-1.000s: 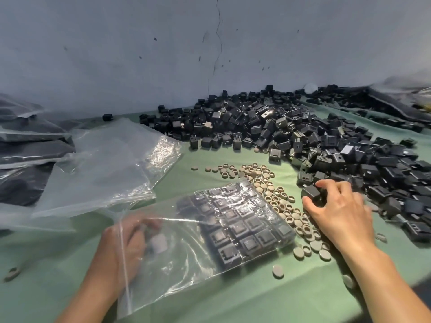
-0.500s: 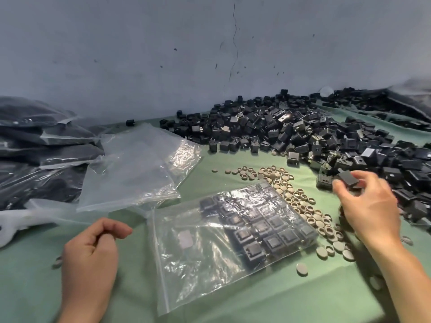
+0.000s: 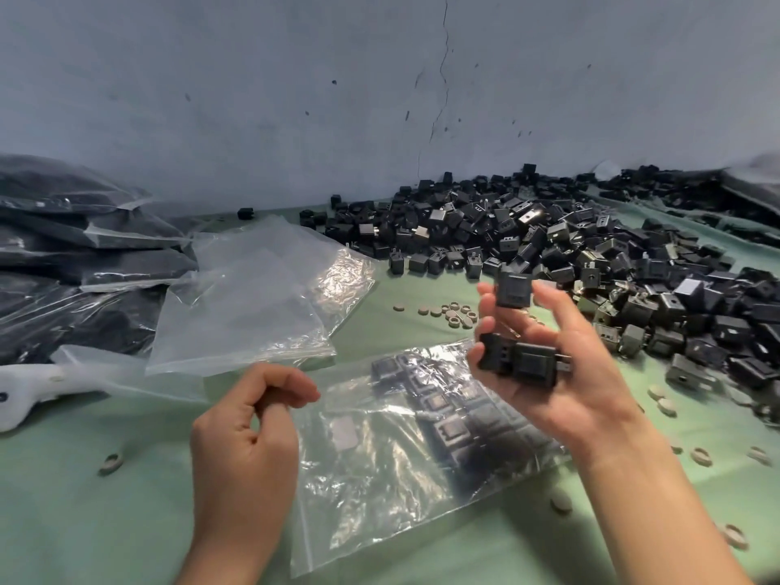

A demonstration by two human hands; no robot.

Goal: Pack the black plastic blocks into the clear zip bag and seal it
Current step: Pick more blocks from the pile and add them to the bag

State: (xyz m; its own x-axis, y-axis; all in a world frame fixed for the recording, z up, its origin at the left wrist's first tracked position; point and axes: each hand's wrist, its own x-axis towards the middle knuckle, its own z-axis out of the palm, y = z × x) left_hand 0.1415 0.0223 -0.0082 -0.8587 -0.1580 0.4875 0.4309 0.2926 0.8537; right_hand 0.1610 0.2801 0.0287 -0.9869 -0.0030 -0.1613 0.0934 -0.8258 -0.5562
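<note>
Hovering above the clear zip bag [image 3: 380,483], held 3 black plastic blocks [image 3: 520,363] in the right hand [image 3: 578,403], palm turned up. Pinched the top block [image 3: 513,290] between thumb and fingertips, with the other 2 lying side by side across the palm under half-curled fingers.

Saw the bag flat on the green counter [image 3: 105,521], zip edge toward the near left, with rows of packed blocks [image 3: 443,409] filling its far end beneath the right hand.

Held the left hand [image 3: 245,445] low, just beside the bag's left corner, fingers curled in with the thumb against the index fingertip. Could not tell whether pinching the film or nothing at all.

Noted a big pile of loose blocks [image 3: 591,255] across the counter's far right, up against the grey wall [image 3: 253,99]. Noted small tan discs [image 3: 456,315] scattered between pile and bag, and empty clear bags [image 3: 253,297] stacked just beyond the left hand. Also noted filled bags [image 3: 84,247] heaped at the far left and part of a white object [image 3: 21,401] at the left edge.
</note>
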